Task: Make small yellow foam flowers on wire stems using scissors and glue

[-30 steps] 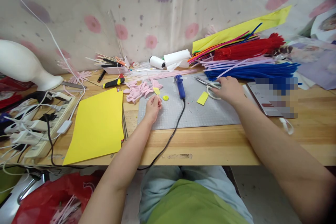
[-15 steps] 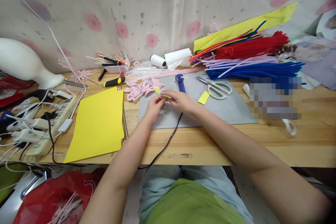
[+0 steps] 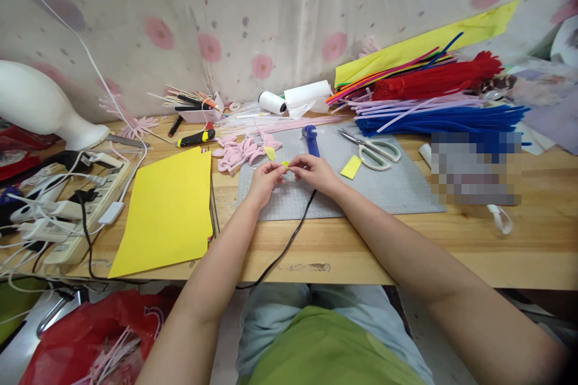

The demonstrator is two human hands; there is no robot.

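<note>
Wooden tabletop (image 3: 528, 258) — grey mat (image 3: 397, 192), large yellow sheet (image 3: 165, 213), power strip (image 3: 96, 213), black-and-yellow cutter (image 3: 195, 138) lying on it

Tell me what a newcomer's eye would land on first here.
Probably the large yellow sheet on the left of the wooden table, then the red stems and blue stems bundled at the back right. In the middle, the left hand and right hand nearly meet over the grey mat, by a small yellow piece.

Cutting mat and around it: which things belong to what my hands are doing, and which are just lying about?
Probably belonging:
small yellow piece, between left hand and right hand
cutting mat, beneath
scissors, blue glue gun, close by

Probably lying about:
utility knife
white form
red pipe cleaners
</note>
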